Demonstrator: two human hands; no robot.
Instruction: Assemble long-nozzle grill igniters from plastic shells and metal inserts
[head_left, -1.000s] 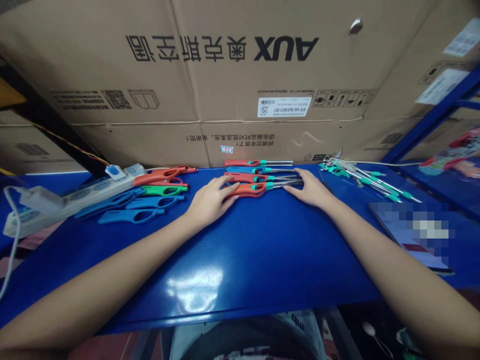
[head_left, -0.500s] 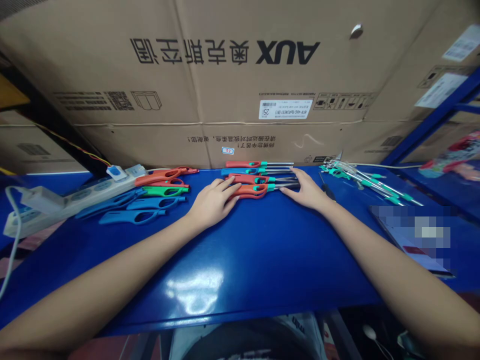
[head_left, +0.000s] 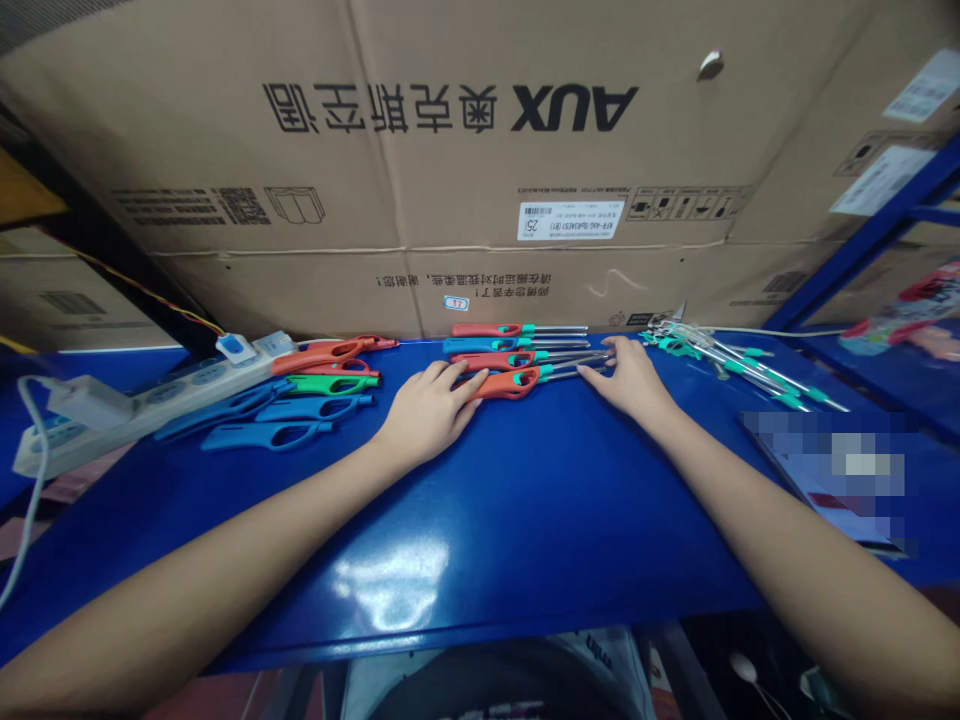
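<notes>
Several long-nosed gas lighters lie in a row on the blue tabletop (head_left: pixel 480 520), metal tubes pointing right. The nearest is a red lighter (head_left: pixel 504 382); behind it lie another red lighter (head_left: pixel 487 360), a blue lighter (head_left: pixel 480 345) and a third red one (head_left: pixel 484 330) at the back. My left hand (head_left: pixel 424 412) has its thumb and fingers around the handle end of the nearest red lighter, its fingertips also reaching the one behind. At the tube tips, my right hand (head_left: pixel 634 380) is open, thumb and fingers apart; whether it touches the tubes is unclear.
Loose handles lie at left: red (head_left: pixel 334 352), green (head_left: pixel 334 384) and blue (head_left: pixel 270 434), beside a white power strip (head_left: pixel 180 395). Metal tubes with green parts (head_left: pixel 750 370) lie at right, behind a partly pixelated flat device (head_left: pixel 825 490). A large cardboard box (head_left: pixel 450 220) stands behind.
My right hand has shifted right along the tubes. The tubes of the two nearest red lighters now reach farther right. My left hand stays at the handles.
</notes>
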